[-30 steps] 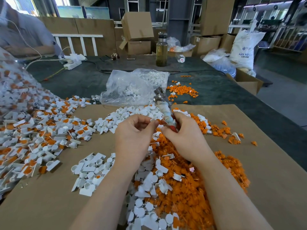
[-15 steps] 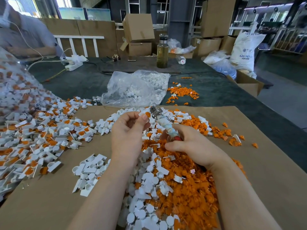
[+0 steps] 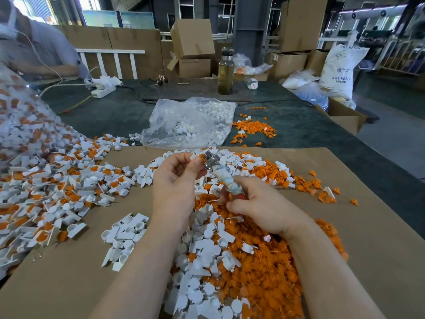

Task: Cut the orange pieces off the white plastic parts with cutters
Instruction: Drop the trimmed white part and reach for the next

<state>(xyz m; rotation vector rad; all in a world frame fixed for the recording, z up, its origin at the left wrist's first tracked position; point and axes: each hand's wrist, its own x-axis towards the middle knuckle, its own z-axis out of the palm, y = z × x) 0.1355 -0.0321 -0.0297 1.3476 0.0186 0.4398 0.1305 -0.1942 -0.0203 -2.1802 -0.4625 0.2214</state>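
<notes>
Orange tab: it sits at the cutters' (image 3: 212, 165) metal head, joined to the small white part (image 3: 198, 160) I pinch in my left hand (image 3: 176, 185), above the cardboard sheet (image 3: 358, 226) on the bench (image 3: 115, 116).
Left fingers: thumb and forefinger are curled tight on the part; most of it is hidden under my thumb, so I cannot tell how much white is clear of the blades.
Right hand: my right hand (image 3: 259, 208) wraps the taped handles low down, fingers closed round them; whether the blades have bitten yet I cannot tell.
Risk 1, nicked fingertip: my left thumb lies just beside the cutting head, and a squeeze with the part held this close could catch skin.
Risk 2, bad cut: if the head sits off the joint, I judge it would slice into the white body or leave an orange stub.
Risk 3, flying piece: a freed tab may jump, landing among the uncut parts (image 3: 57, 180) at my left and not on the orange offcuts (image 3: 264, 272) under my right wrist.
Risk 4, dropped part: a small pinch could slip under the blade's push, and the part would vanish into the mixed heap below.
Risk 5, mixing: the trimmed white parts (image 3: 124, 238) lie near that heap, so a careless toss blurs the 2 lots.
</notes>
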